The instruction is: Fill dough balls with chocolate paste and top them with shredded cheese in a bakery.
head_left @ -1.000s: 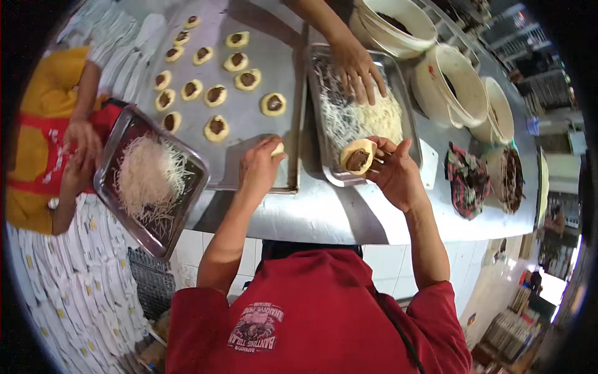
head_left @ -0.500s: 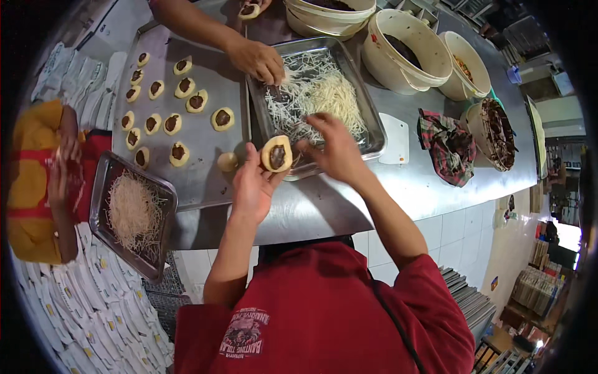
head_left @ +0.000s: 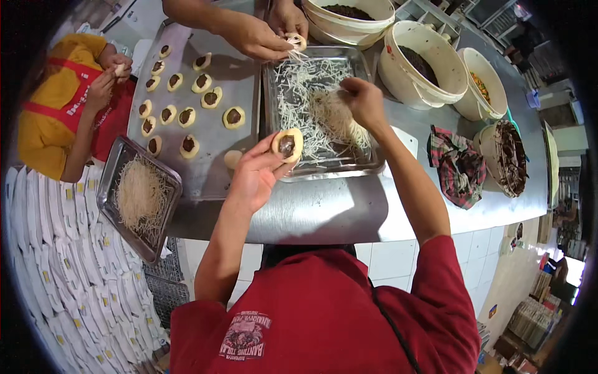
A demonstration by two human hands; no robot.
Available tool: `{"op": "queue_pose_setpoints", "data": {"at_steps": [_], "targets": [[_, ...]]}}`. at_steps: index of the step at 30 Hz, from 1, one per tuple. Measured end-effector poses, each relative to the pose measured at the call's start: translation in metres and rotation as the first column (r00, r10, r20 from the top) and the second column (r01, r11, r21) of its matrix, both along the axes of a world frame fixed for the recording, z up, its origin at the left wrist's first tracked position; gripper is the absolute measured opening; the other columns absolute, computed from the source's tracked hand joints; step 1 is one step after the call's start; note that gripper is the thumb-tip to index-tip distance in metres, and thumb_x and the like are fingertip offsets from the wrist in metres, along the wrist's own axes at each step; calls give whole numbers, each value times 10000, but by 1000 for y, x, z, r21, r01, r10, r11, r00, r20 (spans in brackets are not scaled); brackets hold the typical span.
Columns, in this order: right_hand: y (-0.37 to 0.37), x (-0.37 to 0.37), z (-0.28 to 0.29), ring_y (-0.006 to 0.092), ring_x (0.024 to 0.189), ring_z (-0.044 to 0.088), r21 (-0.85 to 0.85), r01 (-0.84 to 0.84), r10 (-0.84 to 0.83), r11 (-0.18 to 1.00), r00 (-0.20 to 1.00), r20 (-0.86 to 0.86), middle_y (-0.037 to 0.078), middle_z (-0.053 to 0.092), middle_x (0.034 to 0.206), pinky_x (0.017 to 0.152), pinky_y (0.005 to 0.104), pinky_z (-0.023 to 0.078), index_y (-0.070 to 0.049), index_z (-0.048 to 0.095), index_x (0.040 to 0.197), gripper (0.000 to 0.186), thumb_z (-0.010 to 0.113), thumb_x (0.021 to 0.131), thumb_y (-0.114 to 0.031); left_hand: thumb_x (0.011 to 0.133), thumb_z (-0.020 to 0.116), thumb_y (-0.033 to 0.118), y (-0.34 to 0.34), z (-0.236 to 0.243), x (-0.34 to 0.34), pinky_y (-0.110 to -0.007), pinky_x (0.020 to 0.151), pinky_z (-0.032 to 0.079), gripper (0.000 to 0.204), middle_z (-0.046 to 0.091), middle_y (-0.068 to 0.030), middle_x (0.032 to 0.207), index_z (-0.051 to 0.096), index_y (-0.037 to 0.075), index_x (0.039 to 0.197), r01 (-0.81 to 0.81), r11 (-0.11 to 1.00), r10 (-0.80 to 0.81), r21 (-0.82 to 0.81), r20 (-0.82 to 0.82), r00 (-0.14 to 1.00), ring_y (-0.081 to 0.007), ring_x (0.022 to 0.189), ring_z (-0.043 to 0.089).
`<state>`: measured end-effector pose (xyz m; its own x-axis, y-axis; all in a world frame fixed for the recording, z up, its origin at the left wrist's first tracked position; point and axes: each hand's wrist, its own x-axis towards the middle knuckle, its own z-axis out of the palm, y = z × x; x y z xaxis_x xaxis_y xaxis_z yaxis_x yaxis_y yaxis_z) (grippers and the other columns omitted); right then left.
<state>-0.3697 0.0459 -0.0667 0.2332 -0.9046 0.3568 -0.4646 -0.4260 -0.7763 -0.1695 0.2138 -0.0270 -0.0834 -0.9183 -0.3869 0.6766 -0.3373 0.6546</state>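
My left hand [head_left: 257, 176] holds an open dough round [head_left: 286, 145] with brown filling, over the front-left corner of a steel tray [head_left: 349, 171]. My right hand [head_left: 364, 103] is curled at the pile of pale shreds [head_left: 336, 121] in that tray, fingertips hidden. White shreds lie around the pile. A co-worker's hands [head_left: 261, 37] above the tray hold a filled dough round [head_left: 298, 41] and white shreds. To the left, a large metal sheet [head_left: 208, 159] bears several filled dough pieces, with a plain dough ball [head_left: 233, 159] near my left hand.
White tubs [head_left: 405, 81] of fillings line the back right, near a plaid cloth [head_left: 455, 168], a white card [head_left: 405, 143] and a chocolate-smeared container [head_left: 504, 159]. A tray of shreds [head_left: 174, 187] sits at left beside another person in yellow [head_left: 59, 106]. Stacked white sacks [head_left: 75, 262] fill the lower left.
The filled round passed from my right hand to my left, which moved up over the tray. My right hand moved into the shred pile. The co-worker's hands moved to the back, now pinching shreds.
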Motion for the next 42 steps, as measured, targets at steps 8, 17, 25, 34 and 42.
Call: {"op": "queue_pose_setpoints", "data": {"at_steps": [8,17,25,34,42], "targets": [[45,5,55,106,605,533,489,-402,-220,774,553,804,35,580,702,575,250,444,7,570,822,146,625,701,-53,814,444,6,-45,0,-32,-324,874,409,347,496,-112,1087,400,-15,1158,131,981,-109,-144,154,982,-199,995,497],[116,6,64,262,923,505,-407,-15,-4,913,999,-48,81,574,902,832,381,343,-8,528,1012,379,616,667,-137,847,445,71,-31,12,-44,-267,786,449,257,515,-71,1033,448,4,1095,187,939,-215,-289,-67,974,-153,921,526],[131,8,110,288,948,481,-387,-58,1,920,989,-146,99,556,918,838,389,335,-14,501,1060,458,638,647,-156,863,440,222,-15,40,-56,-320,768,450,274,520,-76,1034,475,26,1051,0,962,-29,-272,-100,995,-190,909,534],[113,-12,120,120,640,541,494,-591,179,637,737,652,50,559,785,558,224,432,4,525,939,284,649,691,-58,827,457,376,-14,27,-33,-345,707,461,417,502,-115,1064,451,56,1093,247,928,-301,-280,-169,938,-245,903,526],[119,7,103,96,560,522,573,-531,-11,624,727,686,37,534,703,488,205,423,6,537,874,224,654,689,-38,836,474,302,-33,11,-42,-347,779,447,361,537,-96,989,487,16,1056,-27,999,32,40,-137,990,-206,923,517]]}}
